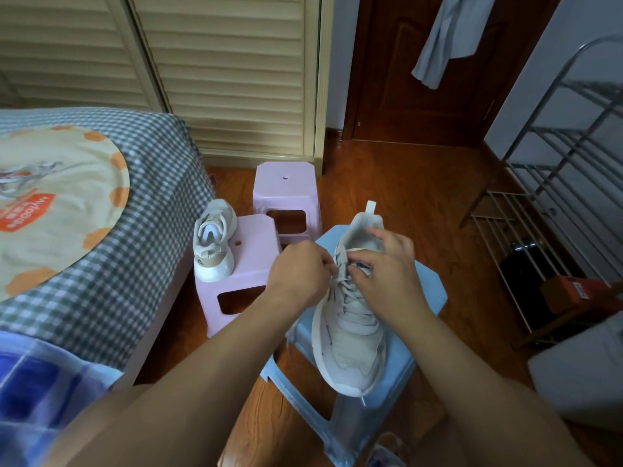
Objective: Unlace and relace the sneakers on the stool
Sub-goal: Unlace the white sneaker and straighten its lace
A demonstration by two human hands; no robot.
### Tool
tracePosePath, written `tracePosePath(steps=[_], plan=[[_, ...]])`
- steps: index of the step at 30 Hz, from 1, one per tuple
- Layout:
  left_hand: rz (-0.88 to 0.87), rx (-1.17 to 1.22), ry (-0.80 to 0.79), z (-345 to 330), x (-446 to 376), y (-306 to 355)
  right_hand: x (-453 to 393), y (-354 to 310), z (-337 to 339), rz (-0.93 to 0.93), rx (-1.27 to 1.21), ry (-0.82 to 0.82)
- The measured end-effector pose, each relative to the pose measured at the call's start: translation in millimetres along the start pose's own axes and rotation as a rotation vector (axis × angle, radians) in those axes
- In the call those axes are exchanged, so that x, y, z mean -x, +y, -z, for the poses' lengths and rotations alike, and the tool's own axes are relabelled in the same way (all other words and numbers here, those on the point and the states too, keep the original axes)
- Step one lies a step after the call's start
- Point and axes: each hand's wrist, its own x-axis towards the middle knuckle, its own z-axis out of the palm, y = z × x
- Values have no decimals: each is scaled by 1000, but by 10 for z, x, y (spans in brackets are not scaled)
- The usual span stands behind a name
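Note:
A pale grey sneaker (pixel 350 338) lies on a light blue stool (pixel 428 291), toe toward me, with a lace (pixel 354 311) threaded through most of its eyelets. My left hand (pixel 300 274) pinches a lace end at the sneaker's upper left eyelets. My right hand (pixel 384 264) pinches the lace at the tongue near the collar. A second white sneaker (pixel 214 241) stands on a pink stool (pixel 249 274) to the left, its eyelets without a lace.
Another pink stool (pixel 286 187) stands behind. A bed with a checked sheet (pixel 101 251) fills the left, a loose lace (pixel 27 176) lying on it. A metal rack (pixel 556 203) stands right. Wooden floor (pixel 421 190) surrounds the stools.

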Motion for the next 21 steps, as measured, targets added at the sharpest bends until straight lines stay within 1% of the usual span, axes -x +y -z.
tracePosePath(steps=[5, 9, 11, 13, 17, 21], plan=[[-118, -204, 48, 51, -24, 33, -1, -17, 8, -12, -6, -16], [-297, -561, 129, 110, -23, 78, 7, -31, 10, 4, -10, -33], [-309, -636, 124, 123, -29, 113, 13, -40, 2, 7, -22, -35], [-319, -615, 104, 135, -55, 112, 13, -35, 1, -1, -46, -40], [-444, -505, 28, 181, -156, -32, 0, -17, 13, -32, -91, -63], [-407, -307, -50, 159, -194, -143, -6, -22, -6, -40, -97, -75]])
